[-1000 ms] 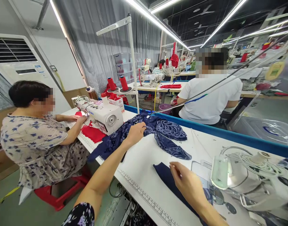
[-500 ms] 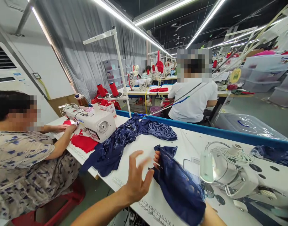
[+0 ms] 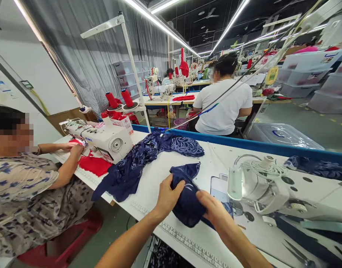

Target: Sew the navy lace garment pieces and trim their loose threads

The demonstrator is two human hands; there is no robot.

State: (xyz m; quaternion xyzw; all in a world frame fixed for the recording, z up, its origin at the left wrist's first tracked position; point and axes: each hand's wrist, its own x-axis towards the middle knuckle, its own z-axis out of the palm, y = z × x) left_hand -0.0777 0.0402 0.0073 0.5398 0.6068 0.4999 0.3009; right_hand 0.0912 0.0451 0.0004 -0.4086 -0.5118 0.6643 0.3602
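Between my hands is a navy fabric piece (image 3: 187,208), rounded like a cup and held above the white sewing table (image 3: 156,182). My left hand (image 3: 169,195) pinches its upper left edge between thumb and fingers. On the right side, my right hand (image 3: 214,208) grips the same cloth, thumb on top and fingers partly hidden. A heap of navy patterned fabric (image 3: 140,163) lies just beyond my left hand. To the right of my hands stands a white sewing machine (image 3: 260,186).
At left a co-worker (image 3: 22,186) feeds red fabric (image 3: 94,165) at another sewing machine (image 3: 104,139). Thread snips (image 3: 297,253) lie at the lower right. A blue cloth trough (image 3: 229,143) runs along the far table edge. Another person (image 3: 222,104) sits beyond it.
My right hand has come out from beneath the navy cloth and now grips its right side. My left hand, open before, has closed on the cloth. The view has shifted slightly right.
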